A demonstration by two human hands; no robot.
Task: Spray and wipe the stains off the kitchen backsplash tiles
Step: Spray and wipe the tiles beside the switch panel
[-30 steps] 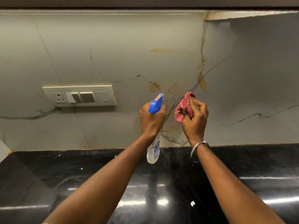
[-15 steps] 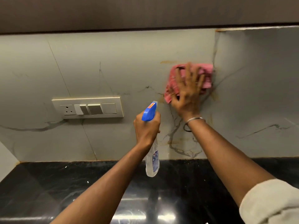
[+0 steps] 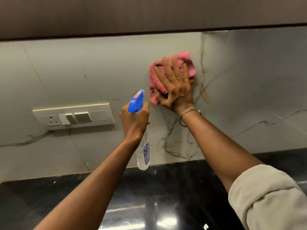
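Grey marble-look backsplash tiles (image 3: 99, 72) fill most of the view, under a dark brown overhead cabinet (image 3: 149, 14) and above a glossy black stone countertop (image 3: 166, 201). Cream rolled-up sleeve (image 3: 269, 200) lower right, cut off by the frame edge. Cream plastic switch plate (image 3: 73, 116) is on the tile at left, well apart from the work zone.

Pink checked cloth (image 3: 188, 61) lies flat on the tile, upper centre, just left of a vertical tile joint. Right hand (image 3: 176, 85) is on top of it, fingers straight and splayed, pressing it to the wall. Thumb is bent at the cloth's lower edge; can't tell if it pinches.

Left hand (image 3: 132, 120) is wrapped tight round the neck of a clear plastic spray bottle with a blue trigger head (image 3: 135, 102). Bottle sits just below-left of the cloth, nozzle toward the wall, body hanging down.

Progress, my read: wipe step in hand, job far from done. Yellow-brown stain (image 3: 206, 96) right of the cloth looks untreated. Brownish tint along the veins below the wrist, near the countertop, is also left to do.

Unknowns:
- what's under the cloth
- whether the tile is wet
- the trigger finger, hidden behind the hand
- fill level and label, unreadable
- stain versus marble veining, hard to separate in places

Thin metal bangle (image 3: 191, 111) on the right wrist.
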